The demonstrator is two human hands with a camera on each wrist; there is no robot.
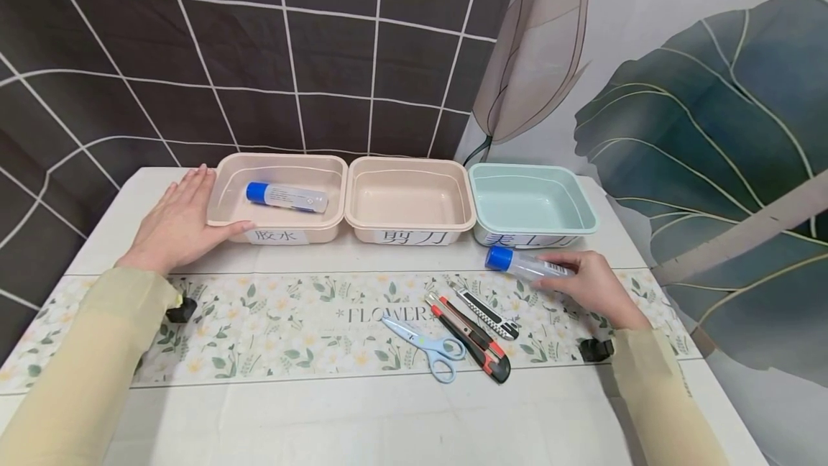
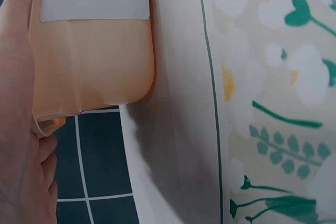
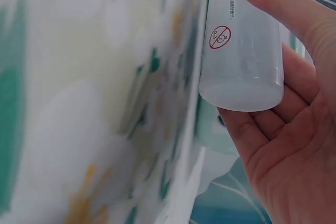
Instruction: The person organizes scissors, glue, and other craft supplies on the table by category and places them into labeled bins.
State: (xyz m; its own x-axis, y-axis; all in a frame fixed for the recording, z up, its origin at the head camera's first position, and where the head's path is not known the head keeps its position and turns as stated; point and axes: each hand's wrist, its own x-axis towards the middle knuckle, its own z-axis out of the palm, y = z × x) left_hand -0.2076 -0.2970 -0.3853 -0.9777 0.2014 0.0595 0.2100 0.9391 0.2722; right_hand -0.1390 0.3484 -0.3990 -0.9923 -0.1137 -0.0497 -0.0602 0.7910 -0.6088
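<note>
head view: the right hand [image 1: 591,282] pinches a clear bottle [image 1: 527,266], blue cap left of the grip; the left hand [image 1: 177,225], fingers extended, touches a pink bin [image 1: 323,233]. left wrist view: pink bin against the hand. right wrist view: clear bottle between thumb and fingers, base towards the palm.

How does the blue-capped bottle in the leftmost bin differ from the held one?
The binned bottle lies inside the leftmost bin; the held bottle is outside the bins, gripped by the right hand. That hand partly covers the held bottle, while nothing covers the binned bottle. Both have translucent bodies.
</note>
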